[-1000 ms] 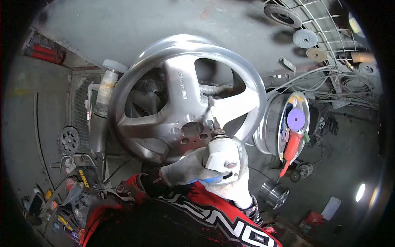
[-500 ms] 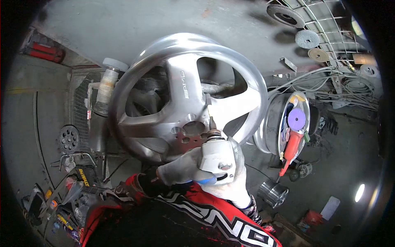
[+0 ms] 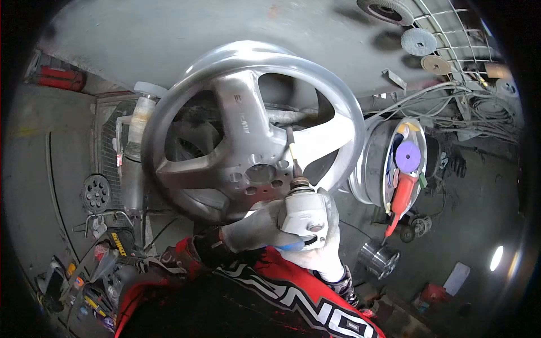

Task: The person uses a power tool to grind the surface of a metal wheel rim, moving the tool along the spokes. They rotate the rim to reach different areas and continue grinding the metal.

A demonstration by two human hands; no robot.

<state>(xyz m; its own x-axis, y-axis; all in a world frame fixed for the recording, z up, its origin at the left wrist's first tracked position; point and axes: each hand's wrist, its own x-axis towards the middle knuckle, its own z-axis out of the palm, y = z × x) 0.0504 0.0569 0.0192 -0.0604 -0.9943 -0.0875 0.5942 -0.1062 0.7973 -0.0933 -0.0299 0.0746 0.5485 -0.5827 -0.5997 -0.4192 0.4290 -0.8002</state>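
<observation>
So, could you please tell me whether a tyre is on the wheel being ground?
Off: the wheel that the grinder points at shows a bare metal rim along its visible edge, no rubber.

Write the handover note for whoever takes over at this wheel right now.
Left hand: gloved, shut on the grey-white handheld rotary grinder from the left.
Right hand: gloved, gripping the same grinder from below.
Things: its thin bit touches a spoke of the silver five-spoke alloy wheel, right of the hub.
Done: wheel face looks bare dull metal; how much is worked cannot be told.
Left: probably the remaining spokes.
Spare: red-bodied power tool in the second rim, right.
</observation>
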